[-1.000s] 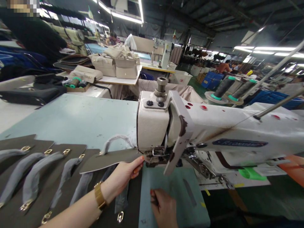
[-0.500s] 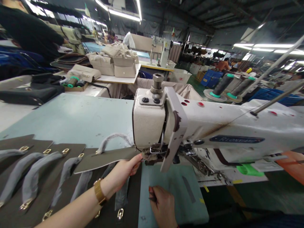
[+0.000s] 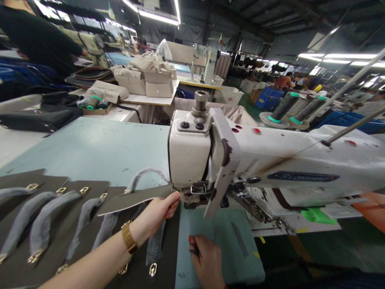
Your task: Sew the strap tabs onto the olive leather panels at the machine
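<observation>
My left hand, with a gold watch on the wrist, pinches the near edge of a dark olive bag panel beside the needle area of a white sewing machine. One end of the panel runs under the machine head, where its edge is hidden. A plastic-wrapped handle arches up from the panel. My right hand rests closed on the blue-green table, below the machine head. Something small and dark, with an orange bit by it, pokes out from its fingers; most of it is hidden.
Several olive panels with wrapped handles and gold rings lie overlapped on the left. Beige bags stand on a table behind. Thread cones sit behind the machine arm. A co-worker in a dark top is at far left.
The olive panel and my left hand have shifted very slightly beside the machine head. My right hand stays in nearly the same place.
</observation>
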`<state>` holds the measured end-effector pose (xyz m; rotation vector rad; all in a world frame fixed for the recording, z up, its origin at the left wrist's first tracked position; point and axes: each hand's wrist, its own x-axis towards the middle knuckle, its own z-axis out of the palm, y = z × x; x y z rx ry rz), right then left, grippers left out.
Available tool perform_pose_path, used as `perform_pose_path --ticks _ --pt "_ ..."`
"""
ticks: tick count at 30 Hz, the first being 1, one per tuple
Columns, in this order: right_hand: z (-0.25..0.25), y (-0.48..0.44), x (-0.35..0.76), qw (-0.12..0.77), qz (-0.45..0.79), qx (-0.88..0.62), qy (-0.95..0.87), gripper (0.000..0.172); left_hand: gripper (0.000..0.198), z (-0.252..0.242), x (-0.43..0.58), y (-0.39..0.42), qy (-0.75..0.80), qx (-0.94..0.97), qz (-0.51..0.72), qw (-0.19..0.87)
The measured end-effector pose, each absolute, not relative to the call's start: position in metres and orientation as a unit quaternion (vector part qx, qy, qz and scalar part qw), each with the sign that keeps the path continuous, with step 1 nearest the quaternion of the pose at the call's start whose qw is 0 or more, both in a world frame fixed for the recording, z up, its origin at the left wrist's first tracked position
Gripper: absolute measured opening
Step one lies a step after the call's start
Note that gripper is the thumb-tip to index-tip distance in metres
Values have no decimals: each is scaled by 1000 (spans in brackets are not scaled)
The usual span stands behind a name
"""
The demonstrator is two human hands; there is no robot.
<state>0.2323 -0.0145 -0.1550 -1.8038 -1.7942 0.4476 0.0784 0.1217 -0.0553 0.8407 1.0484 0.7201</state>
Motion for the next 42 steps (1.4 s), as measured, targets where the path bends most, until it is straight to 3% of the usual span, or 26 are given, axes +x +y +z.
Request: perform_pose_path --ticks 22,42 --pt "-156 -15 233 292 176 -668 -661 20 39 -65 70 132 404 320 301 802" --pt "-153 -13 232 312 160 -668 -657 24 46 -37 84 105 543 424 328 646"
